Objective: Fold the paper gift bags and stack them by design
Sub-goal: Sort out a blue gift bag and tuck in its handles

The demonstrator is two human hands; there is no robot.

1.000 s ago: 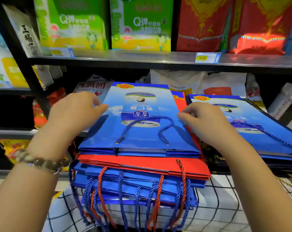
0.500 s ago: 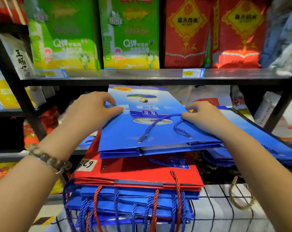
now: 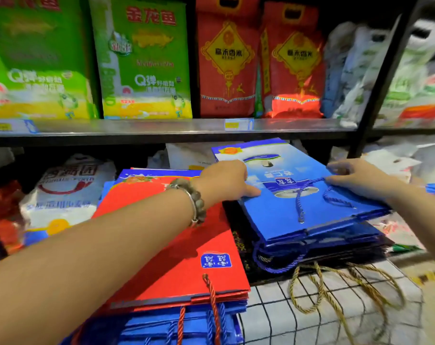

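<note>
At the near edge of the desk (image 3: 323, 322), which is covered by a white cloth with a black grid, gold cord handles (image 3: 336, 290) are seen trailing. To the left, a red gift bag (image 3: 186, 245), folded flat, is laid on top of blue folded bags. Further in on the right, a blue gift bag (image 3: 298, 215) with a blue rope handle is held flat over a dark stack. Its left edge is gripped by the left hand (image 3: 224, 180), and its right edge by the fingers of the right hand (image 3: 356, 178). Behind, rice sacks (image 3: 141, 61) are lined up on a shelf (image 3: 161, 128).

Blue bag (image 3: 273, 215) now on right stack (image 3: 348, 236)
</note>
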